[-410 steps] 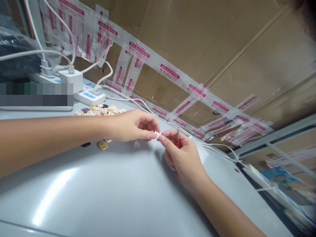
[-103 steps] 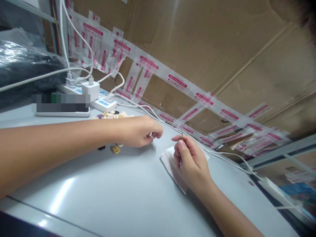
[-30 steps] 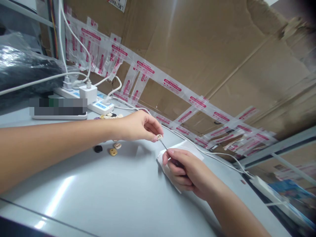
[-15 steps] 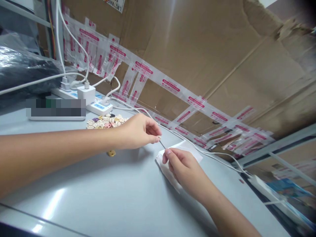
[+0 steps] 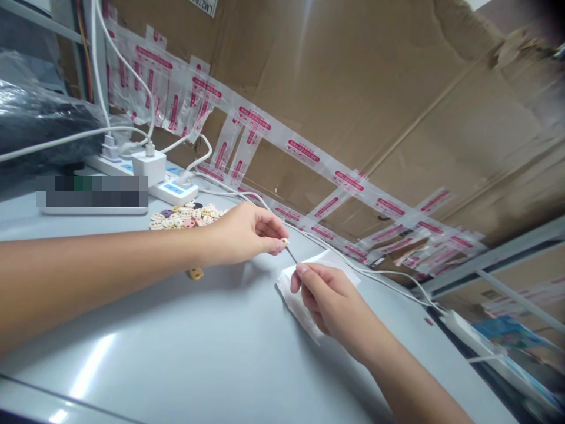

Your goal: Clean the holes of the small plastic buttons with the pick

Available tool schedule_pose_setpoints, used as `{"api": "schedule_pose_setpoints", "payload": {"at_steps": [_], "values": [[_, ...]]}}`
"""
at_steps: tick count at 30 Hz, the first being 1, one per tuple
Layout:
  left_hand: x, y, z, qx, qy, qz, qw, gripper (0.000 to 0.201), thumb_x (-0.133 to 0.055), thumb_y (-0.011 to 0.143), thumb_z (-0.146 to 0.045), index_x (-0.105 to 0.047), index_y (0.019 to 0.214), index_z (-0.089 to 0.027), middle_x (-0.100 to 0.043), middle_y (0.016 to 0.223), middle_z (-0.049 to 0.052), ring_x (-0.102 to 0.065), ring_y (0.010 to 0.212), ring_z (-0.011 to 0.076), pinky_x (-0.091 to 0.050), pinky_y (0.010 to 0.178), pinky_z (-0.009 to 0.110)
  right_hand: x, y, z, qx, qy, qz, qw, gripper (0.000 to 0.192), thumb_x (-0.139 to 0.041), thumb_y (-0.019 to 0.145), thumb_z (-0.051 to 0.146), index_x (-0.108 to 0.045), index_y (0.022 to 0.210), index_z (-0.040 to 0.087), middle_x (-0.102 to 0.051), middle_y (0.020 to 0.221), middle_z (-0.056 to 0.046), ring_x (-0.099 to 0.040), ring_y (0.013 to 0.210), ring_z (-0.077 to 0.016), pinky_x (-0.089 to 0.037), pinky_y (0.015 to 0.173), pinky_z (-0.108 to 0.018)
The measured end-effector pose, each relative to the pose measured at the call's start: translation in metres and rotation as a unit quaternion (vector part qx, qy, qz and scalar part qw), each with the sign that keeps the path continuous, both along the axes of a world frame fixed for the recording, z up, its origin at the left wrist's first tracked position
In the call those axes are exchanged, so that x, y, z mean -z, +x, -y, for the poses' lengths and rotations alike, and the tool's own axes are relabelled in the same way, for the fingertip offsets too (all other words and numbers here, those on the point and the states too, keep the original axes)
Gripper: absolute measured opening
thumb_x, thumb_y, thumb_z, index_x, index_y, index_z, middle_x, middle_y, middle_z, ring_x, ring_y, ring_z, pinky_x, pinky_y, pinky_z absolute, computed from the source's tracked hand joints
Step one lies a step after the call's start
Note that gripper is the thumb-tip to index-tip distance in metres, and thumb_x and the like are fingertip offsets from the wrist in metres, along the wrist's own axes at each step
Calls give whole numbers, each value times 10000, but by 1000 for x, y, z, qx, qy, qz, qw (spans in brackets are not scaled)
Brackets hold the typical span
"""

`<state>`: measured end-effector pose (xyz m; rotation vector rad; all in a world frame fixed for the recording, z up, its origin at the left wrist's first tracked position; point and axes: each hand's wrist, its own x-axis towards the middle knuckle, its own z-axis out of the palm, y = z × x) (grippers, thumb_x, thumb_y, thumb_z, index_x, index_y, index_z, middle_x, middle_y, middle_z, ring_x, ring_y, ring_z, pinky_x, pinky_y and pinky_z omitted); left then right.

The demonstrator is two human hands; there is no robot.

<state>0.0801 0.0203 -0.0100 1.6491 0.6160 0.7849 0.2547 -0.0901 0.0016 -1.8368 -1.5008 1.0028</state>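
Observation:
My left hand (image 5: 247, 232) pinches a small cream bead (image 5: 285, 241) between thumb and fingertip, just above the grey table (image 5: 185, 353). My right hand (image 5: 329, 300) grips a thin metal pick (image 5: 291, 255) whose tip touches the bead; its handle is hidden in my fingers. A white paper sheet (image 5: 300, 303) lies under my right hand. Behind my left wrist is a pile of small cream, pink and purple beads (image 5: 183, 217), and one tan bead (image 5: 195, 273) lies apart below my wrist.
A white power strip (image 5: 170, 189) with a charger (image 5: 149, 166) and cables stands at the back left, beside a flat white device (image 5: 92, 207). A cardboard wall (image 5: 375, 88) with taped strips rises behind. Another white strip (image 5: 468, 327) lies at the right edge.
Over the last second my left hand has kept the bead on the pick's tip; my right hand shifted its grip slightly. Earlier, the left hand was picking at the pile.

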Motion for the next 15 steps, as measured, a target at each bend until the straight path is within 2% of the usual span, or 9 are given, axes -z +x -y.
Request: {"api": "schedule_pose_setpoints", "payload": {"at_steps": [3,7,11,15], "values": [[0,-1,-1,13,-4,8,1000,134,-750,780,-152,-708,907,-144,-756,797,13,-714,761,133,-568,793,286,-3,0,0,4,-24,-37,999,370,-436,953,483,-525,730,202,-288,510,89,-160,421,-65,-181,410,-207],[-1,-1,1,8,0,-6,1000,131,-748,763,-122,-705,885,-144,-750,792,12,-705,758,131,-558,771,276,-3,4,0,-20,-31,-37,999,398,-437,960,519,-547,751,199,-295,510,88,-171,424,-68,-184,412,-209],[-2,0,5,-11,22,-32,999,118,-738,747,-119,-699,853,-152,-752,786,12,-706,756,143,-549,718,268,-1,6,1,-37,1,48,998,436,-408,976,507,-560,719,190,-342,538,58,-278,455,-87,-234,450,-227],[1,0,9,-25,81,-74,994,84,-709,768,-177,-703,852,-175,-758,770,7,-720,757,170,-539,662,275,-1,0,5,-42,44,173,983,441,-374,992,455,-554,684,195,-413,541,33,-359,499,-116,-268,498,-255]]}}
